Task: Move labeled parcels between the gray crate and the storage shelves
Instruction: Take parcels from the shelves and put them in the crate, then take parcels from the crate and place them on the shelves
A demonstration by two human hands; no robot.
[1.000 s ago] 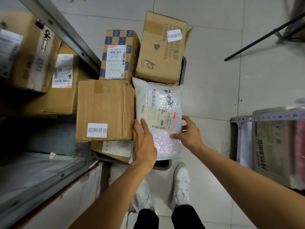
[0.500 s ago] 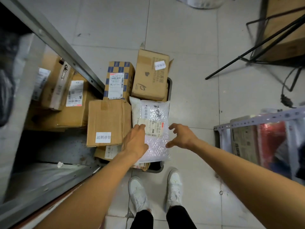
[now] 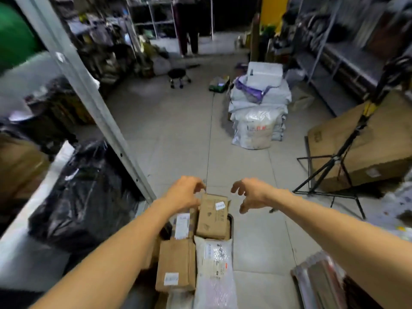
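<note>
Both arms reach out over the gray crate [image 3: 231, 220], which sits on the pale tiled floor [image 3: 178, 141] packed with parcels. The left hand [image 3: 185, 194] hovers, fingers loosely curled and empty, at the top left corner of the upright brown cardboard box with a small white sticker [image 3: 213, 219]. I cannot tell whether it touches the box. The right hand [image 3: 250, 194] hangs just right of that box, fingers spread and hooked, gripping nothing. Nearer the person lie a white bubble-wrap parcel with a printed label [image 3: 215, 270] and, against its left side, a plain brown carton with a white label [image 3: 176, 266]. A black plastic bag [image 3: 84, 192] fills the gray metal storage shelf [image 3: 93, 103] on the left. A stack of white sacks [image 3: 259, 117] stands well ahead.
</note>
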